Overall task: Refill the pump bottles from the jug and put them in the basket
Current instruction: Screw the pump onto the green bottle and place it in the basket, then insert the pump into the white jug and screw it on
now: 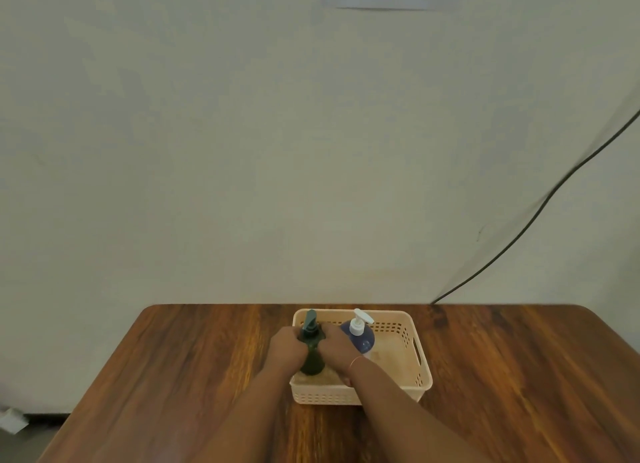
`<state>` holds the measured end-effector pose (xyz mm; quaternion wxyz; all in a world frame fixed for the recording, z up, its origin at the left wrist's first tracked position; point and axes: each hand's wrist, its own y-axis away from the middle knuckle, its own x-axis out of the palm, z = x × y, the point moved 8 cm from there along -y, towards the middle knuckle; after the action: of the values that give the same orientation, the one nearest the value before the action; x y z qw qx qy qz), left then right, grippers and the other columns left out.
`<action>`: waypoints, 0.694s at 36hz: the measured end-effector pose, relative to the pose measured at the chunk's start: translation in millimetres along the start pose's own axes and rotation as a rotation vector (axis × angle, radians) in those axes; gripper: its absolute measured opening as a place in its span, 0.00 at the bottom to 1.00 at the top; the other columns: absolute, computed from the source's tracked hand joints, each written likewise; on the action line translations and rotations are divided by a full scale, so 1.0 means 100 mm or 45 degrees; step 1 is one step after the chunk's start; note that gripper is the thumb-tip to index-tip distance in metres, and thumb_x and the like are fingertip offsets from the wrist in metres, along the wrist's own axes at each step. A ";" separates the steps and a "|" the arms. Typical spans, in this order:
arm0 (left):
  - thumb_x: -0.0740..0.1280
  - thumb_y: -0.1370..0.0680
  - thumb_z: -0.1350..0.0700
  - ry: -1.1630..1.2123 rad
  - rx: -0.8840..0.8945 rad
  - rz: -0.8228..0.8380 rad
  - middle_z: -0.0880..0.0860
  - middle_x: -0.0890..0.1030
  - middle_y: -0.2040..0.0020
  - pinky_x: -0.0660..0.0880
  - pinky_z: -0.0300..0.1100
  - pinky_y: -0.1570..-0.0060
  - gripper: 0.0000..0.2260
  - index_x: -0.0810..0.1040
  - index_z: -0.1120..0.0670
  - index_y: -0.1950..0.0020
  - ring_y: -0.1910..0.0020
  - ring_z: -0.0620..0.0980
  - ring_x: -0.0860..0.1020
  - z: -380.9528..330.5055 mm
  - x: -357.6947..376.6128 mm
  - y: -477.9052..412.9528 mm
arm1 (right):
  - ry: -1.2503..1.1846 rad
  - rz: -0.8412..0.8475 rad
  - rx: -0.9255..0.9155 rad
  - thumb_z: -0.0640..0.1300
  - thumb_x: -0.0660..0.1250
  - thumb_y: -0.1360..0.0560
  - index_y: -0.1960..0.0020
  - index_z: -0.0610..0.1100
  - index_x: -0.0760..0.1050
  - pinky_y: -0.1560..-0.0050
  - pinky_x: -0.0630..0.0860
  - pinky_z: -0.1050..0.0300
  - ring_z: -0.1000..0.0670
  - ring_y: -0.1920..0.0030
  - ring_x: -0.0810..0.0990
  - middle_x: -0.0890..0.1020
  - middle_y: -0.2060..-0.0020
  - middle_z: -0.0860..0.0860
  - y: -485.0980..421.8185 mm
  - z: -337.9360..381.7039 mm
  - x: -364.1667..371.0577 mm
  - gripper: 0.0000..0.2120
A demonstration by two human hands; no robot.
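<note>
My left hand (pixel 287 346) and my right hand (pixel 337 350) are both wrapped around the dark green plastic pump bottle (pixel 312 355), one on each side, fingers curled on its body. The bottle stands upright inside the left end of the cream perforated plastic basket (pixel 420 376), which sits on the brown wooden desk (pixel 194 376) near its far edge. Just to the right, also in the basket, stands a round blue pump bottle with a white pump head (pixel 360 338). A thin bangle (pixel 356 360) circles my right wrist. A black cable (pixel 540 206) runs down the pale wall.
</note>
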<state>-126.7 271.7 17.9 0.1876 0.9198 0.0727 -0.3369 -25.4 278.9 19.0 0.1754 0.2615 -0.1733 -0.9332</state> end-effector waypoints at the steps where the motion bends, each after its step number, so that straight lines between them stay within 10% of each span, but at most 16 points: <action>1: 0.61 0.24 0.65 0.004 -0.003 0.002 0.52 0.77 0.56 0.70 0.32 0.67 0.12 0.77 0.59 0.43 0.61 0.45 0.74 0.00 -0.01 0.00 | -0.020 -0.018 0.006 0.41 0.48 0.19 0.30 0.46 0.63 0.30 0.61 0.51 0.47 0.34 0.68 0.71 0.36 0.47 0.02 0.01 -0.01 0.18; 12: 0.63 0.27 0.67 0.202 0.024 -0.141 0.52 0.81 0.58 0.72 0.35 0.69 0.09 0.79 0.55 0.54 0.59 0.48 0.79 0.19 -0.11 0.33 | 0.027 -0.167 -0.009 0.36 0.56 0.22 0.29 0.46 0.62 0.35 0.67 0.54 0.45 0.34 0.70 0.72 0.34 0.46 0.57 -0.05 -0.19 0.22; 18: 0.64 0.24 0.63 0.315 0.112 -0.134 0.53 0.81 0.47 0.79 0.45 0.50 0.20 0.72 0.52 0.33 0.50 0.49 0.80 0.21 0.11 1.04 | 0.129 -0.245 -0.133 0.35 0.58 0.24 0.28 0.46 0.60 0.41 0.65 0.63 0.50 0.36 0.69 0.70 0.33 0.48 1.37 -0.17 -0.48 0.26; 25: 0.65 0.24 0.62 0.143 0.407 0.224 0.49 0.68 0.28 0.63 0.26 0.38 0.29 0.61 0.51 0.25 0.31 0.42 0.68 -0.08 0.84 2.02 | 0.139 -0.412 -0.170 0.35 0.62 0.25 0.28 0.48 0.63 0.47 0.74 0.65 0.58 0.46 0.74 0.72 0.34 0.52 2.46 -0.52 -1.07 0.27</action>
<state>-5.6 89.7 29.0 0.0636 0.9580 -0.0520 -0.2747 147.3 95.2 125.6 0.0489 0.3238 -0.0568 -0.9431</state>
